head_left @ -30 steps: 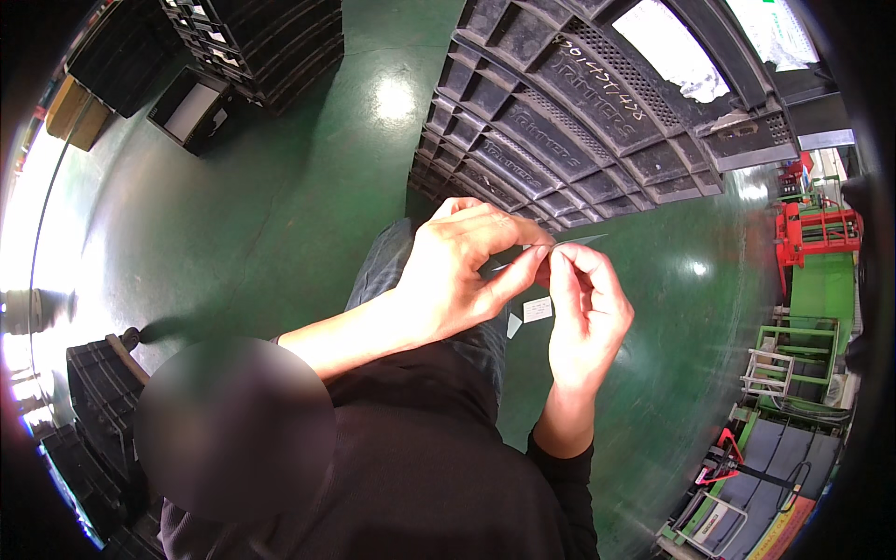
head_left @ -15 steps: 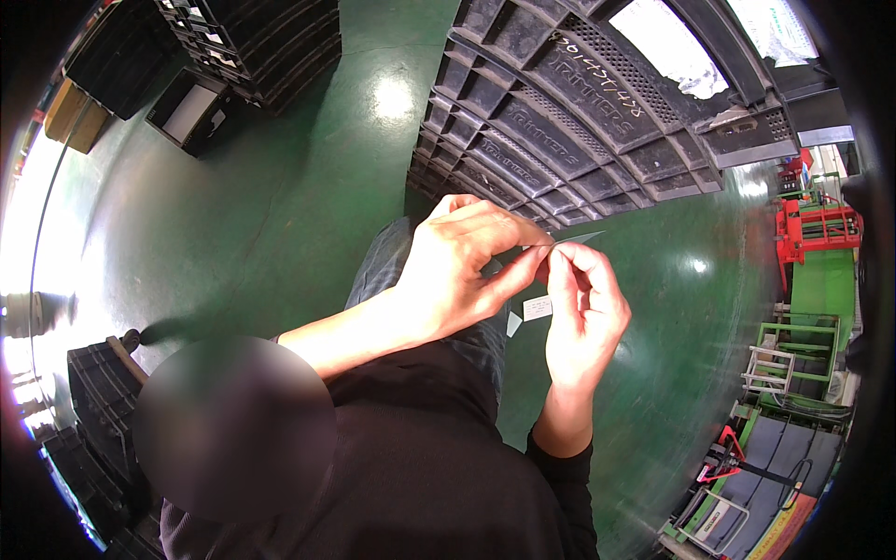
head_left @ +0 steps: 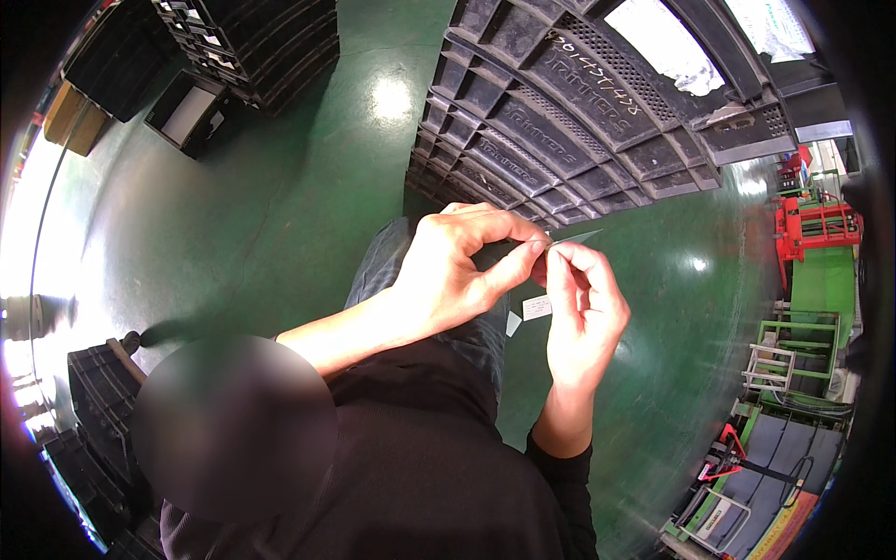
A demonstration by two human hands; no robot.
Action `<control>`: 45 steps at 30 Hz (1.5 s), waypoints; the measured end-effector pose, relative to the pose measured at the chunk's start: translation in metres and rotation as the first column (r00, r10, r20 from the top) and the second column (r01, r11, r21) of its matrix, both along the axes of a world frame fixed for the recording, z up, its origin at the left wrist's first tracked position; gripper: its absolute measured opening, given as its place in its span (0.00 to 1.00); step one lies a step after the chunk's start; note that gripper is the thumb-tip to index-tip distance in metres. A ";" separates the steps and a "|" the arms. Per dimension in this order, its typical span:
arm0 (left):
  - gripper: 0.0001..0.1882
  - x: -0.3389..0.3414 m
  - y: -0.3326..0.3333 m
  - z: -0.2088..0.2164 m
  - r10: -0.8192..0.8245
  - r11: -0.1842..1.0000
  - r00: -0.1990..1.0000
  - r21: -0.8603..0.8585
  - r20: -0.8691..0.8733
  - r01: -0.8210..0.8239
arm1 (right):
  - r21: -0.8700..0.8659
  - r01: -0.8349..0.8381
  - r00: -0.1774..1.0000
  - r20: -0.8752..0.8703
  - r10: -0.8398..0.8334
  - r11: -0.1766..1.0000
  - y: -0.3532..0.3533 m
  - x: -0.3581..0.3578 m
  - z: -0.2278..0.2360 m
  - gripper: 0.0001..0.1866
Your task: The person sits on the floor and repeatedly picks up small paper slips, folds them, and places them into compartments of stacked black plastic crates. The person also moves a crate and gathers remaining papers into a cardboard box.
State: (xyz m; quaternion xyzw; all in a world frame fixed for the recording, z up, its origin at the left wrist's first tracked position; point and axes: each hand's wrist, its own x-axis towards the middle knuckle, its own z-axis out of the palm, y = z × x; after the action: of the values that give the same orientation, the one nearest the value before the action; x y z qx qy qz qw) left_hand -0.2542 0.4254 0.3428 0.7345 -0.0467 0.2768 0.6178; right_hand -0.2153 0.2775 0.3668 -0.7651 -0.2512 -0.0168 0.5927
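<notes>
My left hand [head_left: 448, 275] and my right hand [head_left: 583, 317] meet in front of me, fingertips touching. Together they pinch a thin, pale, see-through strip [head_left: 581, 237] whose pointed end sticks out to the right above my right hand. Just below the fingers are two small white paper scraps [head_left: 536, 307]; I cannot tell whether they hang from the strip or lie on the floor. My leg in grey trousers [head_left: 383, 266] shows under the left hand.
A stack of large black ribbed plastic pallets [head_left: 560, 112] stands right ahead on the glossy green floor [head_left: 261, 215]. More black crates [head_left: 252, 47] are at the far left. Red machinery [head_left: 817, 224] and green frames [head_left: 793, 345] stand at the right.
Both hands stay pinched together in the same place. My right fingers have curled slightly tighter against the left thumb.
</notes>
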 end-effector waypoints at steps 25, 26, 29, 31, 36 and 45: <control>0.06 0.001 -0.005 0.000 0.064 0.996 0.998 0.066 0.012 -0.064 | -0.068 0.027 0.997 0.067 -0.023 0.997 -0.001 -0.002 0.005 0.03; 0.06 0.001 -0.005 0.000 0.062 0.996 0.998 0.065 0.012 -0.062 | -0.082 0.029 0.996 0.085 -0.022 0.996 -0.001 -0.002 0.005 0.03; 0.06 0.001 -0.005 0.000 0.052 0.997 0.999 0.051 0.006 -0.053 | -0.102 0.033 0.993 0.113 -0.021 0.994 0.000 -0.002 0.004 0.03; 0.06 0.002 -0.004 -0.001 0.044 0.998 0.999 0.043 0.003 -0.044 | -0.105 0.035 0.993 0.120 -0.022 0.994 0.000 -0.001 0.004 0.03; 0.06 0.003 -0.001 -0.004 0.077 0.981 0.993 0.169 0.084 -0.090 | -0.101 0.033 0.992 0.126 -0.020 0.994 0.002 -0.001 0.003 0.02; 0.05 0.005 -0.002 -0.006 0.119 0.966 0.986 0.214 0.117 -0.142 | -0.174 0.053 0.987 0.157 -0.026 0.983 0.002 -0.002 0.005 0.02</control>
State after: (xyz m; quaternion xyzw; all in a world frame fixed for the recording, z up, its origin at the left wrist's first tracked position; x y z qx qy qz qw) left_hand -0.2496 0.4234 0.3372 0.7852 -0.0606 0.3474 0.5091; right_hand -0.2170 0.2794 0.3723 -0.8162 -0.2814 -0.0652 0.5004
